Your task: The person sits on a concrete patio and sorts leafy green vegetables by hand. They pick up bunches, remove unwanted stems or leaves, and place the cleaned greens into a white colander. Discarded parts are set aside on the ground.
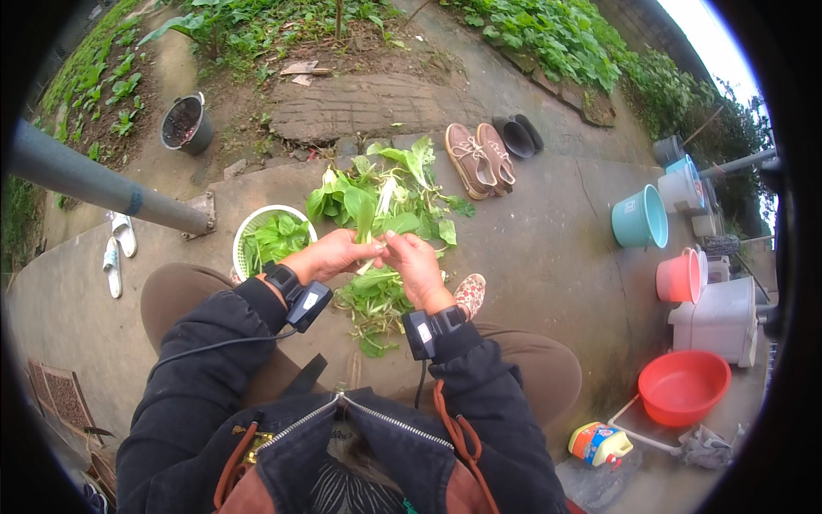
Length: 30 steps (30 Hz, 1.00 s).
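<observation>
My left hand (341,250) grips a leafy green (365,218) by its pale stalk, with the leaves pointing away from me. The fingers of my right hand (414,266) pinch at the same plant, and both sets of fingertips meet at the stalk. Beyond them a loose pile of leafy greens (411,173) lies on the concrete. Between my feet is a smaller heap of leaves and stems (376,308). To the left of my left hand stands a white plastic basket (241,239) holding green leaves (277,241).
Brown lace-up shoes (472,160) and dark boots (519,136) stand beyond the pile. On the left are a metal post (109,180), white slippers (112,266) and a black bucket (187,125). Along the right are a teal bucket (640,217), a red basin (684,389) and a detergent jug (600,443).
</observation>
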{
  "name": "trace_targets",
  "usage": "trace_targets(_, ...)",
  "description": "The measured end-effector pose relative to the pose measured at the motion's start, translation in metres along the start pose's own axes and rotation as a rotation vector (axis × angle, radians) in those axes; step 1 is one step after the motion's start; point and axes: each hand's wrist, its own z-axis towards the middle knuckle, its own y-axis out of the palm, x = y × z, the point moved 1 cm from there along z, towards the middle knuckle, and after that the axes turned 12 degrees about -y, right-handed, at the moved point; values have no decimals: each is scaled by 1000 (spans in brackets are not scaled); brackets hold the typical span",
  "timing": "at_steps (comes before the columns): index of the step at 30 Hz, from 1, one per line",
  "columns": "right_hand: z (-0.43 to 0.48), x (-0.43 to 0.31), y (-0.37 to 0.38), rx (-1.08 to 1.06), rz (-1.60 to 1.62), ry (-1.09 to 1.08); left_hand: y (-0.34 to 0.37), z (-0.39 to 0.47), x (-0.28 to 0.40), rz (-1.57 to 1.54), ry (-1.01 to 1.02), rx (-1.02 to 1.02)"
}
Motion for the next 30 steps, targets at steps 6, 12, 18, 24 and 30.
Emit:
trace_targets(6, 10, -3, -27, 288, 130, -24, 0, -4, 4, 94, 20, 10)
trace_targets(12, 8, -12, -29, 252, 212, 118, -5, -3, 1, 77, 52, 76)
trace_targets(18, 2, -6, -9, -75, 37, 111, -10, 2, -3, 111, 51, 108)
trace_targets(24, 8, 2, -7, -55, -80, -49, -13, 4, -8, 288, 72, 97)
trace_targets(30, 3, -7, 3, -236, -230, -121, -20, 8, -16, 267, 82, 115)
